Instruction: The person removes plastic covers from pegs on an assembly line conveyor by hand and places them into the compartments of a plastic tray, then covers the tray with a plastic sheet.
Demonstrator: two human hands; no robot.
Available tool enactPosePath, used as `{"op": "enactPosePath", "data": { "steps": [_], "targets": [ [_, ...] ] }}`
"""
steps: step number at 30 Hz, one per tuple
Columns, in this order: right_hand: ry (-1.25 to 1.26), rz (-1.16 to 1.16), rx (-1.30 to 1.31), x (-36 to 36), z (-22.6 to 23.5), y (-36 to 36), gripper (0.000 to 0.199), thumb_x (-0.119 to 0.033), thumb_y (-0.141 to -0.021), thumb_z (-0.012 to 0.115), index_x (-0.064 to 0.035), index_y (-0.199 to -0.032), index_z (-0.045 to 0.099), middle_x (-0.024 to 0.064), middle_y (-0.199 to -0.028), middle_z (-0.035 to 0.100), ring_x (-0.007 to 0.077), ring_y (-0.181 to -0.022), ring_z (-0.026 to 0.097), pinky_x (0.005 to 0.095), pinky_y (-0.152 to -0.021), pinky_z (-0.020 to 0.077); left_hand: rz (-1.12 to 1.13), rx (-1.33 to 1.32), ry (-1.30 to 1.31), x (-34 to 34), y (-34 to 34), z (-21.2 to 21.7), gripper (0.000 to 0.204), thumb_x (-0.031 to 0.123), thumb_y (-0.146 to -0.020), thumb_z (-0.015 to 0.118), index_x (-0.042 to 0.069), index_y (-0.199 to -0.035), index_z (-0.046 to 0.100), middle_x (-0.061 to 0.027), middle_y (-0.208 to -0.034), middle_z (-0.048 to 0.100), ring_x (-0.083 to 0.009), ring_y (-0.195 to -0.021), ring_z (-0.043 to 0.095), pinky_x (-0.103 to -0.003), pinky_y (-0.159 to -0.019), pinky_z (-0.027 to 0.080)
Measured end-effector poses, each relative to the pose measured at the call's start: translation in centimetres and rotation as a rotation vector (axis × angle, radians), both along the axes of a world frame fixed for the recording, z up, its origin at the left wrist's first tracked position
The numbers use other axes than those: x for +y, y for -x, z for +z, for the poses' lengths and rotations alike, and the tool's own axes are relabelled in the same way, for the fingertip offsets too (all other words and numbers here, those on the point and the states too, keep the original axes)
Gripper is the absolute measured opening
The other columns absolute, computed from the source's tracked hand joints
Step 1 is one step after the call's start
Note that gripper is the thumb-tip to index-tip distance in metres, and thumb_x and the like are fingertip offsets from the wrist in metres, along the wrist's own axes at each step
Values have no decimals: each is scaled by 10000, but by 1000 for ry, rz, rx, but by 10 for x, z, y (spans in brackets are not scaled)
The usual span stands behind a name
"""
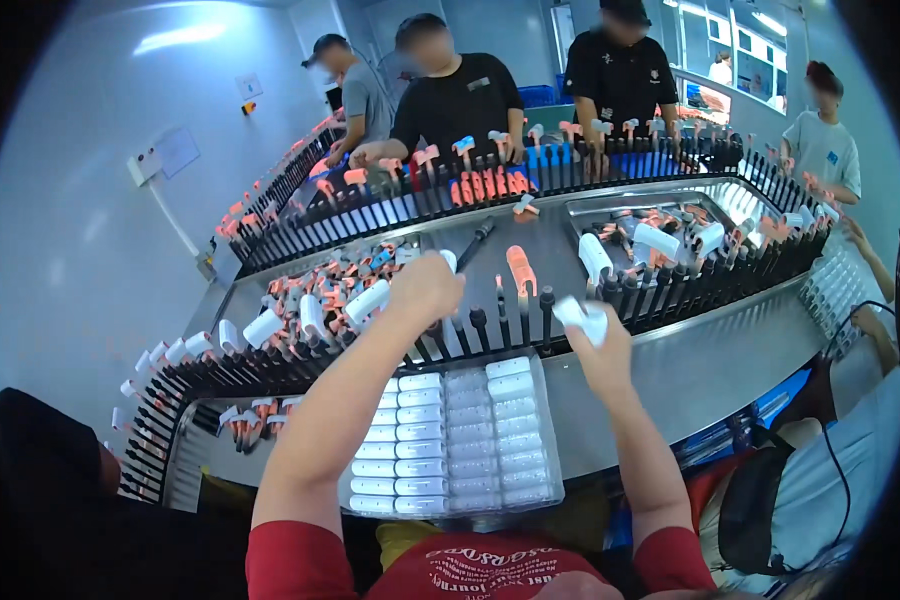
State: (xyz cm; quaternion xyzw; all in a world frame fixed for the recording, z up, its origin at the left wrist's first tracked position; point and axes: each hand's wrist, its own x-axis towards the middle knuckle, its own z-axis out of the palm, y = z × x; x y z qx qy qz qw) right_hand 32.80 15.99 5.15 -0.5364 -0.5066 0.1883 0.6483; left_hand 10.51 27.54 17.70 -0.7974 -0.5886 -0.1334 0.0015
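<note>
White plastic cap point(582, 318) sits pinched in the right hand point(602, 350), just beside the row of black pegs point(545, 310) at ten o'clock from it. Each peg stands straight up. The left hand point(422, 290) curls over the pegs, and I cannot tell what it grips.

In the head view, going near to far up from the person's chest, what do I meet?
Clear tray of white caps → left hand and right hand at the near row of black pegs → orange piece on the grey table → far peg row → co-workers in black shirts.
</note>
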Motion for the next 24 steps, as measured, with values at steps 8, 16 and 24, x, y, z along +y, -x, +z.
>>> {"op": "enactPosePath", "data": {
  "steps": [8,16,24],
  "targets": [
    [197,136,-238,99,71,74,451,-338,-757,679,13,-1032,606,198,-902,667,301,-854,661,380,-750,501,168,236,35,-4,62,-26,408,296,-886,514,-82,-1023,581,-266,-1055,631,-340,-985,647,-400,-754,541],
    [196,138,-914,133,87,166,338,-286,-723,672,-50,-962,634,191,-927,672,327,-909,659,428,-794,521,246,-11,-80,1,119,-48,497,344,-874,555,2,-1229,492,-173,-1000,661,-353,-884,668,-449,-738,538],
    [-84,154,-648,107,47,216,404,-268,-775,681,-34,-1068,531,173,-1000,610,358,-915,616,458,-763,498,227,-207,-242,-30,183,-66,541,367,-870,587,-9,-1232,442,-242,-906,660,-409,-850,645,-491,-724,495]
  ]
}}
